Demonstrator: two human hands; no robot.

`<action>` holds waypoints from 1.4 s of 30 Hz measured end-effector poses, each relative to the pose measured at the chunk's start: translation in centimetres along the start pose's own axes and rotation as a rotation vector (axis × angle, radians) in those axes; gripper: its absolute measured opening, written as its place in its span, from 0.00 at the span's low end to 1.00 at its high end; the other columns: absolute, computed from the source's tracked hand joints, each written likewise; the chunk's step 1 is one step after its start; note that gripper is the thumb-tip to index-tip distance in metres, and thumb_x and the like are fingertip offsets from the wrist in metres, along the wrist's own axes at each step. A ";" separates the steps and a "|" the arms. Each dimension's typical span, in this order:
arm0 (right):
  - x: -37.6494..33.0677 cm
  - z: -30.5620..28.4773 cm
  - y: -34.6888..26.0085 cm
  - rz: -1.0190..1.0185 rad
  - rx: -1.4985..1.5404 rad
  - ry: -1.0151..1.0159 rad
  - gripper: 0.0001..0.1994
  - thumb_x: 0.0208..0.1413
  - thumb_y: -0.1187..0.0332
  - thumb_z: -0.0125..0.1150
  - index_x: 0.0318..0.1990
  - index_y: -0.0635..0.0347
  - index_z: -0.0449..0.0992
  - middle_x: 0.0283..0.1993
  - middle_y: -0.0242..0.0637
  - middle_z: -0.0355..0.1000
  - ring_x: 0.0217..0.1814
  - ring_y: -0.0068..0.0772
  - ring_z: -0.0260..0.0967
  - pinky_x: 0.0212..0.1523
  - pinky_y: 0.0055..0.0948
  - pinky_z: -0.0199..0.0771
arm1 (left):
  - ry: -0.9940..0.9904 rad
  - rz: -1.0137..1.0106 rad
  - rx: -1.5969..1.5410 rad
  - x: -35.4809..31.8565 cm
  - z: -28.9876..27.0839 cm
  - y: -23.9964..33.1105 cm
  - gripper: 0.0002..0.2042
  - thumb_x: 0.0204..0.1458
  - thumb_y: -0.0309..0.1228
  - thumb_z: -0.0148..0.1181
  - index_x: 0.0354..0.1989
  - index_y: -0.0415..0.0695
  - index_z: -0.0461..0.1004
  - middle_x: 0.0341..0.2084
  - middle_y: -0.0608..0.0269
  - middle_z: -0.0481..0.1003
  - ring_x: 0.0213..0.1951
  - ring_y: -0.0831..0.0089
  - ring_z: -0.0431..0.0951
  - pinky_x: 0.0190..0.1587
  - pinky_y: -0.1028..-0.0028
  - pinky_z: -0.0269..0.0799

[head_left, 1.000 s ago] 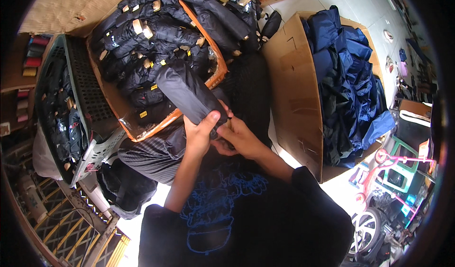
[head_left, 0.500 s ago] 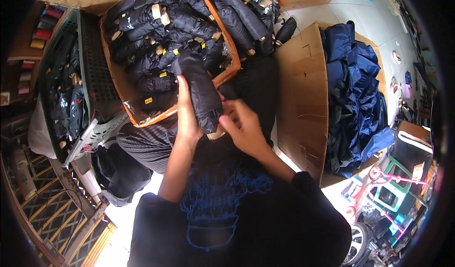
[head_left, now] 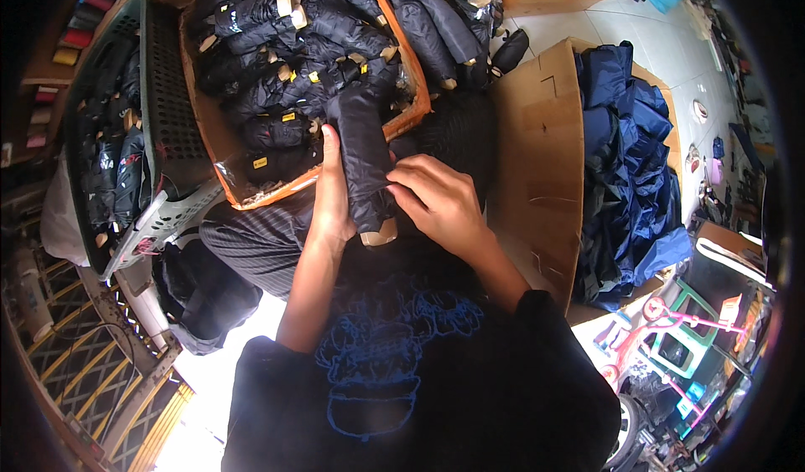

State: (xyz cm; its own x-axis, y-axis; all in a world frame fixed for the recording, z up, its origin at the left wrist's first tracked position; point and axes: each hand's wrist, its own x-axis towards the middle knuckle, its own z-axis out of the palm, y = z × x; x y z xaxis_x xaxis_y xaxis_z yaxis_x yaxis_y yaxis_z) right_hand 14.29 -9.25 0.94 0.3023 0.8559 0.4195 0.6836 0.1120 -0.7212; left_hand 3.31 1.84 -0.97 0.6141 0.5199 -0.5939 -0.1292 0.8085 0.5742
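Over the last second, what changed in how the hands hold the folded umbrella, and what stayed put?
The folded black umbrella turned from slanting up-left to nearly upright, handle end toward the person. The left hand slid up along its left side; the right hand stayed on its lower right part. Both kept hold throughout. The box of black umbrellas and the cardboard box of blue fabric are as before, apart from camera shift.

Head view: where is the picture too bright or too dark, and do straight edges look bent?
Head view: the floor patch at the lower left is overexposed to white; the rim corners are black; the cardboard box edges curve from fisheye distortion; both hands, the left hand and right hand, on the folded black umbrella, are evenly lit and sharp.
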 end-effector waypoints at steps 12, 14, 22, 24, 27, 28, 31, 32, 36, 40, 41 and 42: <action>-0.7 1.1 1.4 -0.161 -0.072 0.140 0.11 0.38 0.80 0.66 0.33 0.64 0.76 0.35 0.39 0.73 0.32 0.36 0.74 0.31 0.30 0.75 | 0.122 0.199 0.005 0.8 0.2 -1.5 0.32 0.58 0.63 0.40 0.42 0.43 0.73 0.30 0.61 0.75 0.31 0.71 0.77 0.37 0.72 0.74; -0.6 1.1 1.5 -0.169 -0.066 0.124 0.11 0.38 0.81 0.66 0.33 0.64 0.76 0.35 0.39 0.73 0.32 0.37 0.74 0.31 0.31 0.75 | 0.136 0.198 0.013 0.8 0.2 -1.6 0.30 0.60 0.61 0.39 0.45 0.43 0.71 0.30 0.61 0.74 0.31 0.72 0.76 0.36 0.72 0.73; 0.7 -1.1 0.6 -0.029 0.322 -0.230 0.06 0.47 0.79 0.63 0.32 0.66 0.72 0.34 0.40 0.70 0.35 0.43 0.73 0.35 0.33 0.73 | 0.119 0.131 -0.069 1.8 -1.3 -1.3 0.28 0.61 0.59 0.38 0.48 0.43 0.66 0.29 0.60 0.73 0.26 0.67 0.77 0.29 0.69 0.76; 0.7 -1.1 0.7 0.007 0.282 -0.193 0.05 0.49 0.78 0.63 0.33 0.65 0.73 0.35 0.40 0.71 0.35 0.44 0.73 0.36 0.35 0.73 | 0.113 0.175 -0.113 2.3 -2.3 -0.9 0.29 0.59 0.61 0.39 0.48 0.44 0.66 0.28 0.59 0.73 0.24 0.65 0.77 0.28 0.65 0.78; 0.8 -0.2 0.7 0.042 0.176 -0.099 0.06 0.49 0.76 0.63 0.35 0.64 0.74 0.36 0.39 0.71 0.35 0.44 0.73 0.35 0.35 0.73 | 0.139 0.204 -0.038 1.7 -1.9 -0.3 0.27 0.61 0.59 0.40 0.48 0.45 0.66 0.30 0.60 0.73 0.29 0.68 0.77 0.33 0.69 0.77; 0.9 0.2 0.4 0.038 0.162 -0.085 0.07 0.49 0.76 0.64 0.35 0.63 0.74 0.36 0.39 0.72 0.36 0.44 0.73 0.35 0.35 0.73 | 0.136 0.229 0.000 1.7 -1.8 -0.3 0.27 0.61 0.58 0.40 0.48 0.45 0.66 0.32 0.61 0.72 0.32 0.69 0.77 0.35 0.71 0.76; 1.3 1.1 0.3 -0.023 0.050 -0.086 0.08 0.47 0.76 0.65 0.36 0.63 0.76 0.35 0.38 0.72 0.34 0.41 0.74 0.34 0.33 0.74 | 0.190 0.324 0.073 1.5 -1.6 -0.4 0.27 0.61 0.58 0.40 0.50 0.45 0.66 0.34 0.62 0.73 0.34 0.72 0.76 0.37 0.72 0.74; 1.5 1.2 0.3 -0.040 0.009 -0.085 0.08 0.46 0.77 0.66 0.35 0.64 0.76 0.35 0.38 0.73 0.34 0.39 0.74 0.34 0.32 0.75 | 0.218 0.359 0.091 1.4 -1.4 -0.3 0.27 0.61 0.58 0.40 0.50 0.45 0.66 0.35 0.62 0.73 0.34 0.73 0.76 0.37 0.72 0.74; 1.2 1.5 0.3 -0.061 -0.064 -0.077 0.07 0.44 0.79 0.66 0.33 0.64 0.77 0.34 0.38 0.73 0.33 0.38 0.74 0.33 0.31 0.76 | 0.294 0.353 0.070 1.0 -0.4 -0.1 0.24 0.63 0.55 0.40 0.50 0.46 0.65 0.37 0.63 0.71 0.37 0.75 0.73 0.40 0.73 0.72; 1.2 2.0 0.5 -0.119 -0.070 -0.027 0.07 0.43 0.80 0.65 0.32 0.64 0.75 0.32 0.38 0.71 0.31 0.38 0.73 0.31 0.32 0.74 | 0.247 0.330 0.014 0.8 -0.3 -0.3 0.25 0.63 0.56 0.40 0.50 0.45 0.66 0.36 0.63 0.72 0.35 0.75 0.74 0.37 0.73 0.73; 1.4 1.9 0.7 -0.146 -0.041 -0.036 0.07 0.43 0.79 0.64 0.32 0.63 0.74 0.32 0.38 0.70 0.30 0.39 0.72 0.30 0.32 0.73 | 0.186 0.264 -0.028 0.8 -0.4 -0.3 0.25 0.62 0.56 0.39 0.49 0.45 0.67 0.35 0.63 0.72 0.34 0.74 0.74 0.36 0.73 0.73; 1.5 1.9 0.9 -0.173 -0.010 -0.045 0.07 0.43 0.79 0.63 0.32 0.63 0.73 0.31 0.38 0.69 0.29 0.39 0.71 0.29 0.33 0.72 | 0.127 0.199 -0.069 0.9 -0.8 -0.3 0.26 0.62 0.57 0.39 0.49 0.45 0.68 0.33 0.63 0.73 0.32 0.74 0.75 0.35 0.73 0.74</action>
State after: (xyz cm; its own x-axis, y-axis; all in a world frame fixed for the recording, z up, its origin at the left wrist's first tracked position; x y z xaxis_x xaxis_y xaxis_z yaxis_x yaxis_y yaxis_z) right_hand 14.05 -6.88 -0.12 0.1493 0.8462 0.5115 0.7293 0.2550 -0.6348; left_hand 3.31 2.34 -2.14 0.4688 0.6975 -0.5420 -0.2934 0.7017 0.6493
